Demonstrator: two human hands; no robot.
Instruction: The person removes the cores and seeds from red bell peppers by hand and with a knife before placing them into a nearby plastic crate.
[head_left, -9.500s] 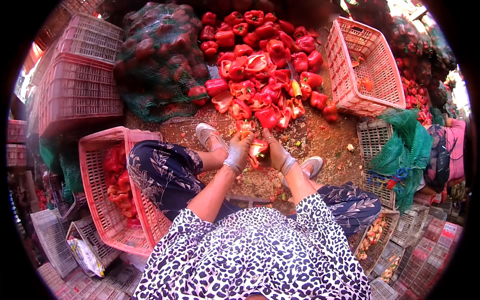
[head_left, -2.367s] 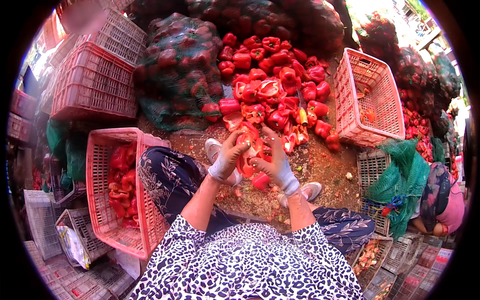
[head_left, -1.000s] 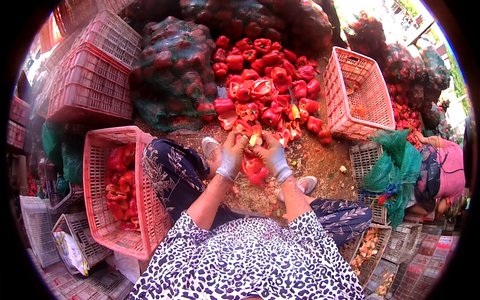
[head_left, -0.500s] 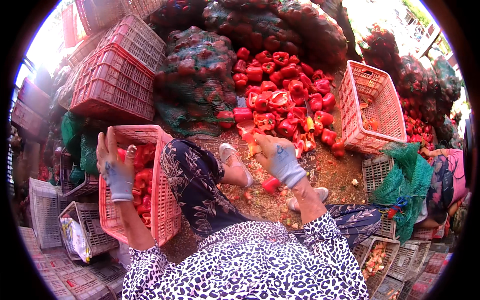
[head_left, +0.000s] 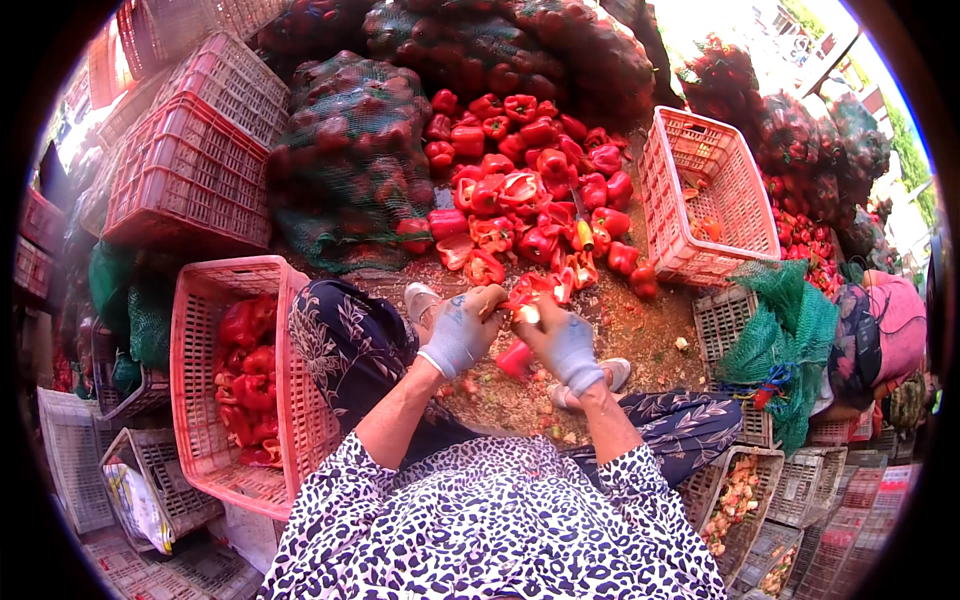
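Both hands wear grey-blue gloves with bare fingers and meet low in front of me. A cut red bell pepper with pale flesh showing is between them. My right hand is closed on its right side. From the left, my left hand has its fingers bent together at the pepper's edge. Just beyond lies a heap of whole and cut red bell peppers, with a yellow-handled knife resting among them. A loose red pepper piece is below my hands.
Left of my leg stands a pink crate part-filled with red peppers. Another pink crate holds a few scraps at right. A large net sack and stacked crates rise behind. Green netting and a co-worker are far right.
My left hand, spread open over the left crate before, has come right to the cut pepper and closed its fingers. My right hand stays near the heap with the pepper. The view has shifted slightly.
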